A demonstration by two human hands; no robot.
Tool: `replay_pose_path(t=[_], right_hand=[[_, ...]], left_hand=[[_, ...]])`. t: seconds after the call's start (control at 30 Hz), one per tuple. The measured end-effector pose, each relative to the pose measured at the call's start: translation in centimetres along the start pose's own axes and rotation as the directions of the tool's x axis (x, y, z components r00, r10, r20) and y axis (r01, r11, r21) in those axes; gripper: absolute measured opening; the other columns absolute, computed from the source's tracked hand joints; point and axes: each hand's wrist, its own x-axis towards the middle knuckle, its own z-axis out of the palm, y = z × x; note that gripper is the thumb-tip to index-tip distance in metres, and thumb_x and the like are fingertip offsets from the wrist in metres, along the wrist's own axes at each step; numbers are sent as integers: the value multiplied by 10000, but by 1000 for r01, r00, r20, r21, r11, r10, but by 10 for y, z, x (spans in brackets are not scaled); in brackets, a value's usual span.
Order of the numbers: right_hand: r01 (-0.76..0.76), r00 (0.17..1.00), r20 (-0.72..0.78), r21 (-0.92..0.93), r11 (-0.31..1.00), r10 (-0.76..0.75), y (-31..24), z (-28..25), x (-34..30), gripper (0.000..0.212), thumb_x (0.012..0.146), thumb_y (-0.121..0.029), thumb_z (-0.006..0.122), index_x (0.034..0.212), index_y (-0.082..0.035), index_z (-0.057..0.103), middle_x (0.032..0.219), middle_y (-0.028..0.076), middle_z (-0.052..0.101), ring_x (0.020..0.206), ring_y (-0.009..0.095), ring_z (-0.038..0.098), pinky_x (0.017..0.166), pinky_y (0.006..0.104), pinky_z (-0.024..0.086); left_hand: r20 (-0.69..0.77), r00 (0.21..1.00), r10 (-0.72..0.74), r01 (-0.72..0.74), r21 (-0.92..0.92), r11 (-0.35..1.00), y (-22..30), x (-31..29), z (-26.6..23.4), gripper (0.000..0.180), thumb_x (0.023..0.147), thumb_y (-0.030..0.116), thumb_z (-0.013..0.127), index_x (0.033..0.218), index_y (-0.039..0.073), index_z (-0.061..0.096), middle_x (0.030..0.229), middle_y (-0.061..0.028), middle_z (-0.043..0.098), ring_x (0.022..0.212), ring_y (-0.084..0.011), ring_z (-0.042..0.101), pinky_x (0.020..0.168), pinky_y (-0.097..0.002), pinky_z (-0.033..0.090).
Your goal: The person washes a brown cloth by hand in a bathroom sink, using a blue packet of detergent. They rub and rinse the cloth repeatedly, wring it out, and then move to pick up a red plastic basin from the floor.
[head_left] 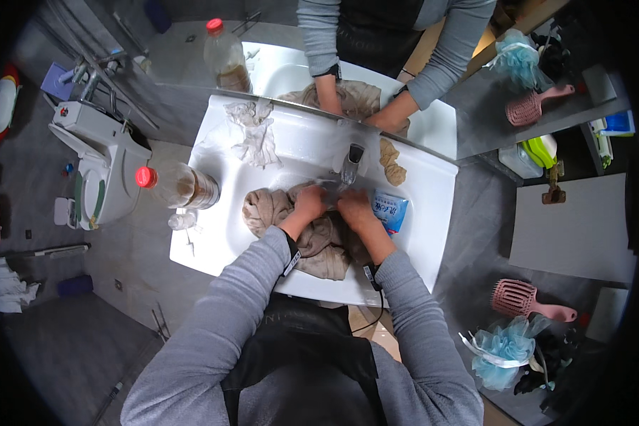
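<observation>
Two hands, left hand (309, 202) and right hand (357, 208), clamp the cloth (325, 233) close together beside the tap (352, 163), its bunched bulk lying bodyward, nearer the left.

Handles bunched brown cloth (326, 261) with left hand (309, 204) and right hand (358, 211) near the faucet (352, 163) at the white sink (433, 206).

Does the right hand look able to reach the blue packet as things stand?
Probably yes: the blue packet lies just beside the right hand, nothing visible between, though that hand is at the cloth.
</observation>
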Motion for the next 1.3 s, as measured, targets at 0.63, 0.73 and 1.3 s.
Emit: replay_pose_path(t=[0.63,0.73,1.3], right_hand=[[-168,985,96,379,910,142,-30,37,31,237,846,-218,531,936,-47,668,941,175,674,894,333,651,755,470,488],[-132,991,85,477,869,103,-24,28,38,271,875,-250,522,859,-36,687,940,220,660,886,360,648,741,467,502],[-141,971,238,481,865,25,-46,15,38,409,805,-444,591,1041,-119,658,1099,178,643,1044,350,604,916,497,445]], left_hand=[[181,940,-290,334,-663,670,1,-9,-37,369,806,-18,565,1172,-3,608,1040,-49,646,906,-146,591,813,-271,476],[225,868,-442,450,-733,510,-6,-13,-34,372,840,41,560,1210,45,591,1078,-48,634,913,-160,585,778,-291,475],[541,681,-494,687,-705,175,-15,-11,-29,257,966,326,472,995,110,610,865,-11,593,689,-144,522,550,-286,435]])
